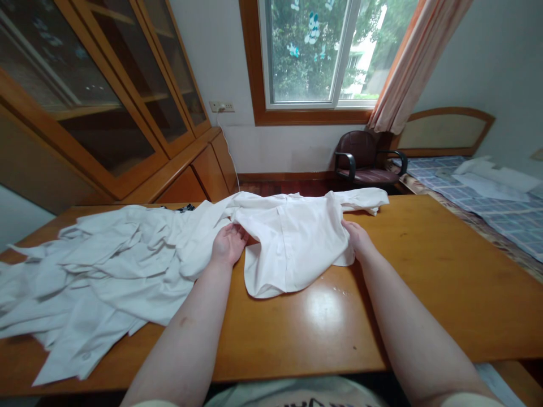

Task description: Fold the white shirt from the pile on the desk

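Note:
A white button-up shirt (292,243) lies in front of me on the wooden table, its button placket running down the middle and its hem toward me. The cloth is lifted and creased between my hands, and one sleeve stretches out to the right. At the shirt's left side, my left hand (229,244) is turned palm up, its fingers curled at the cloth's edge. My right hand (357,237) grips the opposite side edge, its fingertips partly hidden by the fabric. A heap of crumpled white shirts (123,265) spreads to the left, reaching up to my left forearm.
The glossy wooden table (445,282) extends to the right. A small dark item (186,208) shows behind the heap. Beyond the table are a glass-door cabinet (119,90), a power cord (231,152), an armchair (365,158) and a bed (500,192) with white things on it.

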{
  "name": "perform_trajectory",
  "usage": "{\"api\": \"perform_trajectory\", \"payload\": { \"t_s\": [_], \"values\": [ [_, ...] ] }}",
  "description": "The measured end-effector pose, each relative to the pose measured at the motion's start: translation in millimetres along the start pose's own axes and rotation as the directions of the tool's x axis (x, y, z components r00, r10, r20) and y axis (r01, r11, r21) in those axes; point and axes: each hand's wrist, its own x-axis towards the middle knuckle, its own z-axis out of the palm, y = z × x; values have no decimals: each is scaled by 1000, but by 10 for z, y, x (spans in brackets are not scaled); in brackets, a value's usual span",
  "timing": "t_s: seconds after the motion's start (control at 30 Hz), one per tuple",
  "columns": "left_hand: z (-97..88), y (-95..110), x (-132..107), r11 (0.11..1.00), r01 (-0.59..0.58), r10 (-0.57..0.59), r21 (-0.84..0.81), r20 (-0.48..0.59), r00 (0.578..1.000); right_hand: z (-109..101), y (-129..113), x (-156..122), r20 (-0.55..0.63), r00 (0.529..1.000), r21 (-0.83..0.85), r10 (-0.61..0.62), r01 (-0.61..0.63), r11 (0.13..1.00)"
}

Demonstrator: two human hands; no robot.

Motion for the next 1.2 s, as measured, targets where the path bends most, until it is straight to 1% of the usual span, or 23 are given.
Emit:
{"api": "perform_trajectory", "payload": {
  "t_s": [0.03, 0.1, 0.2, 0.23, 0.3, 0.4, 0.47, 0.53, 0.6, 0.67, 0.73, 0.77, 0.87, 0.97, 1.0, 1.03, 1.07, 1.13, 1.17, 1.2],
  "values": [
    [-20, 13, 13, 999, 20, -20, -34, 18, 1000, 21, -28, -26, 4, 1000, -3, -22, 22, 1000],
    [-60, 33, 38, 993, 54, -50, -108, 34, 998, 53, -78, -83, 70, 997, -31, -37, 39, 999],
    [-103, 56, 60, 986, 48, -44, -158, 24, 999, 64, -102, -142, 219, 975, -103, 20, 3, 995],
    [-105, 59, 59, 989, 39, -36, -140, 23, 999, 57, -97, -148, 234, 972, -118, 33, -5, 993],
    [-88, 48, 45, 999, 17, -15, -48, 36, 999, 30, -77, -135, 198, 980, -162, 32, 0, 987],
    [-30, -25, 4, 978, -45, 29, 201, 81, 996, -17, -56, -86, 102, 995, -322, 18, 16, 947],
    [2, -97, -21, 917, -66, 20, 394, 120, 993, -30, -58, -61, 77, 997, -429, 26, 9, 903],
    [19, -161, -38, 834, -69, -17, 548, 150, 989, -22, -70, -57, 51, 998, -487, 20, 7, 873],
    [29, -194, -52, 793, -94, -15, 601, 175, 985, -1, -86, -71, 24, 1000, -506, -16, 26, 862],
    [46, -190, -69, 817, -139, 43, 559, 182, 982, 18, -102, -90, 15, 998, -517, -55, 55, 854],
    [71, -153, -91, 848, -210, 139, 486, 179, 974, 24, -115, -104, 17, 997, -542, -76, 73, 837],
    [84, -125, -103, 850, -254, 198, 461, 167, 966, 21, -119, -108, 14, 997, -558, -82, 76, 827],
    [100, -21, -141, 826, -368, 358, 428, 108, 928, 0, -123, -111, -1, 995, -589, -104, 83, 804],
    [66, 104, -176, 794, -429, 460, 431, 36, 887, -24, -119, -113, -7, 991, -603, -136, 105, 791],
    [45, 150, -188, 767, -437, 489, 470, 11, 872, -33, -118, -114, -5, 989, -609, -147, 113, 785],
    [21, 196, -200, 722, -424, 516, 547, -17, 857, -42, -118, -114, -3, 988, -620, -153, 118, 776],
    [-5, 244, -211, 659, -387, 539, 645, -46, 841, -52, -118, -114, -1, 988, -637, -153, 118, 762],
    [-58, 338, -229, 510, -262, 567, 819, -91, 818, -77, -123, -111, 0, 989, -682, -147, 107, 724],
    [-82, 381, -235, 445, -201, 573, 873, -105, 813, -90, -126, -110, -6, 990, -705, -144, 98, 703],
    [-102, 420, -241, 403, -156, 571, 902, -115, 813, -103, -130, -109, -17, 989, -726, -146, 88, 682]
  ]
}}
